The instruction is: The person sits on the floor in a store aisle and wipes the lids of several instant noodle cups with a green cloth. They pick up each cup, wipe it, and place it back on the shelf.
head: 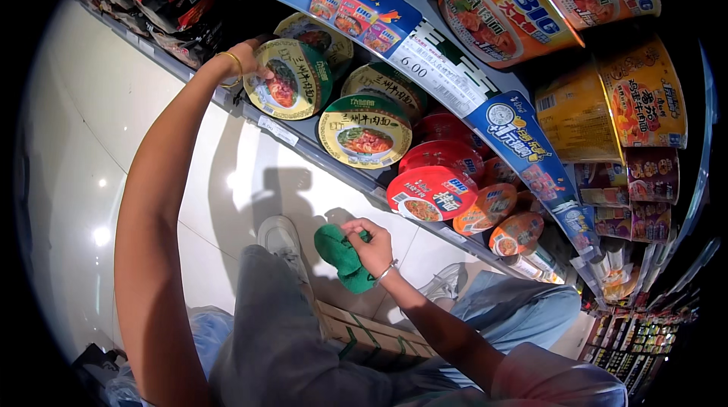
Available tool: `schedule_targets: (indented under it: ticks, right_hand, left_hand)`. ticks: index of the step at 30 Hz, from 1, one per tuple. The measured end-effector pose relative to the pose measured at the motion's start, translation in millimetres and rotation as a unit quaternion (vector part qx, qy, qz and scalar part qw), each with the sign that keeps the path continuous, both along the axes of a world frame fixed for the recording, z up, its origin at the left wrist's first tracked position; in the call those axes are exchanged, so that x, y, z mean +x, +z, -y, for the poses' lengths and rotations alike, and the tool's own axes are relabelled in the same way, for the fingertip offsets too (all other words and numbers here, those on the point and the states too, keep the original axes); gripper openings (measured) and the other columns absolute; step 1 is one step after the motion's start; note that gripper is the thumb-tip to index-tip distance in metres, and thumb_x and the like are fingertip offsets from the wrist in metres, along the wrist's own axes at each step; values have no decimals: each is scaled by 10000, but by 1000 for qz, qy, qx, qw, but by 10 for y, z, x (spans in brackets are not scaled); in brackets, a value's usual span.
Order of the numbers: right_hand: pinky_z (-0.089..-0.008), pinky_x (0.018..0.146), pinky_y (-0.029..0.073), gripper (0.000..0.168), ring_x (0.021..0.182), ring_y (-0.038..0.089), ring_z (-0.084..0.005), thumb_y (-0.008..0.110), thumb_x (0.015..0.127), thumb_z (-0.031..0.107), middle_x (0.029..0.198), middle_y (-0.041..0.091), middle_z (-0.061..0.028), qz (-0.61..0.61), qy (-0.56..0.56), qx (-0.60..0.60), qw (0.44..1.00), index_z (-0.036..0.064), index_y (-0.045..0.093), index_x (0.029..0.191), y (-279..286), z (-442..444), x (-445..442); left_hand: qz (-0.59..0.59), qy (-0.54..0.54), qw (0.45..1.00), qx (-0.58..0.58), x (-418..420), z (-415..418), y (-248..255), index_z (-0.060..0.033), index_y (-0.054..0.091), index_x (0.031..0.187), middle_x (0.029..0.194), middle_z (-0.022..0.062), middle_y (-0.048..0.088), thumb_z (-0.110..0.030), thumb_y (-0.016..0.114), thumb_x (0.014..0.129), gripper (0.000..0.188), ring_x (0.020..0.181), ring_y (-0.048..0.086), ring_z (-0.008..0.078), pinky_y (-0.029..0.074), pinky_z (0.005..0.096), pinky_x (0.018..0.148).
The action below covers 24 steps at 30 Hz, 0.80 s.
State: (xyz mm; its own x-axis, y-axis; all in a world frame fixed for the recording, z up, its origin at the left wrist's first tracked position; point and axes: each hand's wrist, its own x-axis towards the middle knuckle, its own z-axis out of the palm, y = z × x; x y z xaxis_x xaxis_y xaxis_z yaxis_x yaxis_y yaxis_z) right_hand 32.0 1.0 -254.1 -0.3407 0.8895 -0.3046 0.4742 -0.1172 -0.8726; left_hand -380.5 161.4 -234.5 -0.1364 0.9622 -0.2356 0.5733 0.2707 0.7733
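My left hand (250, 60), with a gold bangle at the wrist, is at the left edge of a cream and green instant noodle bowl (287, 80) on the lower shelf. Its thumb rests on the lid's rim; the other fingers are hidden behind. A matching noodle bowl (365, 131) stands just to the right, with more behind. My right hand (369, 245), wearing a silver bracelet, holds a green cloth (341, 256) between thumb and fingers over the floor. Red noodle bowls (433, 193) sit further along the shelf.
Black noodle packets (170, 9) fill the shelf at left. An upper shelf edge with a blue promotional strip (352, 3) overhangs the bowls and carries orange noodle tubs (506, 14). Below lie my knees, a cardboard box (375, 330) and a blue plastic bag (210, 330).
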Motion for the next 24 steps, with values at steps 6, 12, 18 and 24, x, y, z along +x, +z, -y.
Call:
schedule_targets:
  ticks: [6,12,18,24]
  right_hand:
    - [-235,626,459,127,640,574,-81,599,787,65,693,643,-45,-9,-32,-12,999,61,685,881,-52,77,172]
    - [-231,606,456,147,614,567,-78,589,772,43,675,639,-35,-35,-33,6,999,62,685,882,-104,122,186]
    - [-239,608,459,147,618,572,-84,592,768,55,687,645,-39,-13,-40,-6,999,66,687,880,-74,55,250]
    - [-239,622,460,151,623,576,-91,585,771,56,684,645,-45,-25,-48,-4,999,63,687,882,-21,89,313]
  left_hand:
    - [26,-76,991,-104,9,-228,159,-20,548,1165,1065,118,642,-169,845,574,678,968,583,207,444,308,869]
    - [56,39,985,-155,-78,-66,-19,-42,509,1235,1052,82,637,-150,765,712,592,924,584,157,454,274,839]
    - [40,-57,998,-2,-118,69,-190,-31,403,1332,1064,85,626,-108,668,806,595,938,561,144,437,278,878]
    - [59,-9,994,89,-31,217,-266,-46,373,1358,1140,78,586,-84,653,813,615,989,528,128,413,261,910]
